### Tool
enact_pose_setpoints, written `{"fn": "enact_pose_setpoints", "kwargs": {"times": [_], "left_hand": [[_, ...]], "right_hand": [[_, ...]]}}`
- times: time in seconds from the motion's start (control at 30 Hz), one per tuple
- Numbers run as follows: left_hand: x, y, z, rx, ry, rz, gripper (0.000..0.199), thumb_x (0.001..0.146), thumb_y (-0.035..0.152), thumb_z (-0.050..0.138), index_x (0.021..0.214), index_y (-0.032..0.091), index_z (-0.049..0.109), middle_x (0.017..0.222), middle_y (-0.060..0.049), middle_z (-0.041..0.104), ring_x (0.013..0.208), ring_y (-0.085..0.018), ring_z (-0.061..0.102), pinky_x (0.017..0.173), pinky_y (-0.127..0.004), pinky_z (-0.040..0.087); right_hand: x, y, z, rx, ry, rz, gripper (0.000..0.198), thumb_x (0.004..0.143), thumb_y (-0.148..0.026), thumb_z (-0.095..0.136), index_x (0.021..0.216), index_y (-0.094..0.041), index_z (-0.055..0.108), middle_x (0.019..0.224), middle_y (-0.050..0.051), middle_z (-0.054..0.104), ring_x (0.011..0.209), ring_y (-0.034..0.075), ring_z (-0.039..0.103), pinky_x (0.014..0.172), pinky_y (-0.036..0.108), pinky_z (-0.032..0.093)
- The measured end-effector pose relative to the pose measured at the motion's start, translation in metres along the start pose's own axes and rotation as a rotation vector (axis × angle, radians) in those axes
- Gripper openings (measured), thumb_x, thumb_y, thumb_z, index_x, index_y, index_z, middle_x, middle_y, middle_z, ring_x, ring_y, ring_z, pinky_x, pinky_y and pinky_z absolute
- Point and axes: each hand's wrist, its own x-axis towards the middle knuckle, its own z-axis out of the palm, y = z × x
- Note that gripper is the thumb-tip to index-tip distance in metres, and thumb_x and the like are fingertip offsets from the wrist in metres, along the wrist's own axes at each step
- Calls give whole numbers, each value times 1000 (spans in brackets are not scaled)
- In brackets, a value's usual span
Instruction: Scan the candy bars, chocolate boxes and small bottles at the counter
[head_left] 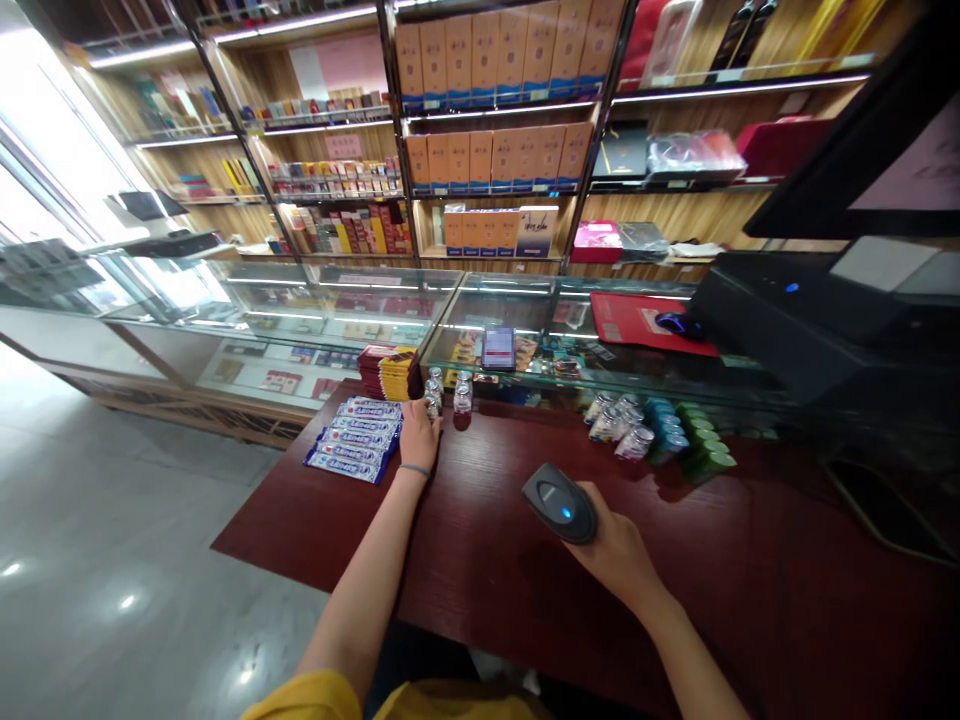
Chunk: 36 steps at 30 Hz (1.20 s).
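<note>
My right hand (619, 555) is wrapped round the handle of a dark barcode scanner (559, 503), which has a lit blue light on top. Farther forward on the dark red wooden table, my left hand (418, 440) has its fingers closed at a small silver-capped bottle (433, 402); the fingers partly cover it. One similar bottle (463, 398) stands just right of that hand. To its left, blue-and-white packets (349, 440) lie overlapping in a row. Behind them are stacked red and yellow packs (388, 372).
On the right stand several small bottles (622, 420), blue cans (666, 430) and green cans (703, 440). A phone (892, 505) lies near the right edge. A glass display counter (360, 290) borders the table, with a dark checkout machine (825, 330) and a mouse (679, 324).
</note>
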Motion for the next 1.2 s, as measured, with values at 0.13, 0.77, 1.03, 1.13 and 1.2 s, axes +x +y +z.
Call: {"fn": "enact_pose_setpoints", "kwargs": {"times": [0.13,0.77,1.03,1.13,1.2], "left_hand": [[2,-2,3,-1,12,11,40,85,11,66,119,17,46,111,-13,48,104,-29,53,92,-47,50],[-3,-2,3,-132,70,-12,60,83,12,65,136,20,38,127,-16,47,124,-31,49,108,-53,43],[-3,5,-6,-115,121,34,62,87,21,67,141,17,38,135,-20,46,132,-33,44,111,-54,40],[-3,11,-7,-107,218,69,55,88,30,69,135,17,44,137,-20,46,135,-34,42,113,-55,37],[-5,19,-4,-133,251,102,48,88,33,69,129,18,48,132,-18,49,131,-32,46,112,-54,38]], "right_hand": [[0,0,-1,-12,8,-2,38,81,-29,61,115,-30,44,82,0,75,75,30,75,60,29,43],[0,2,-1,-44,20,-8,40,82,-32,60,118,-27,44,90,4,77,80,31,76,61,31,45],[-2,-3,-13,-52,48,47,40,80,-32,61,117,-28,46,86,2,77,80,31,77,61,29,45],[-7,-1,-21,-39,84,69,40,79,-32,62,117,-28,47,88,3,77,83,30,77,62,28,46],[-12,3,-28,-32,108,101,40,78,-31,63,116,-28,48,87,3,76,83,30,77,61,27,46]]}}
